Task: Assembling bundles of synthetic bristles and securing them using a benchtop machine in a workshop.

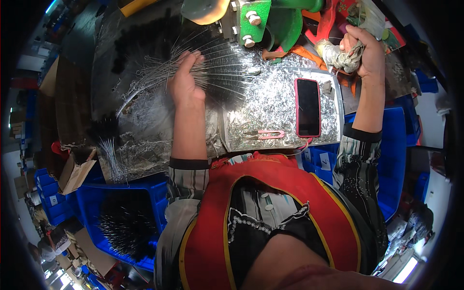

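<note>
My left hand (pixel 187 79) is closed around a bundle of thin twisted-wire brushes (pixel 222 72). Their bare wires fan out on both sides of the fingers, some ending in small loops, with dark bristles blurring around them. At the upper right, my right hand (pixel 366 50) grips a lever handle wrapped in grey cloth (pixel 338 55). A red lever arm (pixel 326 21) rises beside that handle, near a green machine (pixel 255 21) with large bolts. The wires' tips closest to the machine lie in bright glare.
On a scrap-strewn metal tray (pixel 263 104) lie a red-cased phone (pixel 308 107) and pink thread snips (pixel 265 134). More wire brushes (pixel 113 159) rest at the bench's left edge. A blue bin (pixel 157 203) below holds black bristly brushes (pixel 128 227). Cardboard (pixel 72 101) stands at left.
</note>
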A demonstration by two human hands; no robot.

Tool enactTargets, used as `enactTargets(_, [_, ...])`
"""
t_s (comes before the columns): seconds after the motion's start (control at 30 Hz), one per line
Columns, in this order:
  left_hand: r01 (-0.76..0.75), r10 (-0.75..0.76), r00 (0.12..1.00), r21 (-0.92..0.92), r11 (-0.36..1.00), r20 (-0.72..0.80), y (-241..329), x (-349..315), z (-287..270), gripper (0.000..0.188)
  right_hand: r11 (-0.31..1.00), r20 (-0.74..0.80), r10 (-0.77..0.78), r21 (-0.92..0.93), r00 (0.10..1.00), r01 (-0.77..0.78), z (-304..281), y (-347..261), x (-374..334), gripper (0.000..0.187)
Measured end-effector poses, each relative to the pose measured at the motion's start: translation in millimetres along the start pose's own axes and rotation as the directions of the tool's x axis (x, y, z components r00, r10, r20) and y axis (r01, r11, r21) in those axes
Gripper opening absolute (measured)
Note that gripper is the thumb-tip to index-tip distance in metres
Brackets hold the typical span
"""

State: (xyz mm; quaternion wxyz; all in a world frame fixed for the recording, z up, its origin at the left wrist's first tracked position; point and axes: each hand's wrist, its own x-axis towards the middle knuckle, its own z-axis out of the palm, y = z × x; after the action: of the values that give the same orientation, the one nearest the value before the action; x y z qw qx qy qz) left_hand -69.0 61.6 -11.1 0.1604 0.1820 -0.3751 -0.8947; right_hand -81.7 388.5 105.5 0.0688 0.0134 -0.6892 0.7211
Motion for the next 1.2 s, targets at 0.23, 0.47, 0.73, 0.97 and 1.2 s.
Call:
enactTargets(0.23, [0.034, -0.034, 0.999, -0.037, 0.999, 0.012, -2.7, 6.1, -2.7, 0.021, 0.904, -0.129, -0.426, -0.077, 0.895, 0.42, -1.6, 80.7, 0.3, 0.023])
enactTargets(0.47, [0.018, -0.021, 0.999, -0.073, 0.997, -0.032, -4.2, 4.8, 0.9, 0.02, 0.996, -0.076, -0.01, 0.083, 0.997, 0.016, 1.7, 18.7, -8.3, 0.034])
enactTargets(0.73, [-0.001, -0.005, 0.997, -0.066, 0.998, -0.083, -3.0, 3.1, 4.2, 0.018, 0.985, -0.016, -0.163, 0.05, 0.986, 0.164, 1.4, 13.1, -3.0, 0.027])
enactTargets(0.97, [0.169, -0.168, 0.985, -0.067, 0.983, 0.027, 10.4, -9.8, 3.7, 0.02, 0.526, -0.021, -0.821, -0.417, 0.571, 0.741, -10.0, 106.0, 16.4, 0.007])
enactTargets(1.2, [0.153, -0.182, 0.963, 0.152, 0.976, 0.198, 12.6, -11.5, -17.7, 0.021, 0.842, -0.027, -0.536, -0.093, 0.844, 0.532, 2.3, 89.6, 0.3, 0.022])
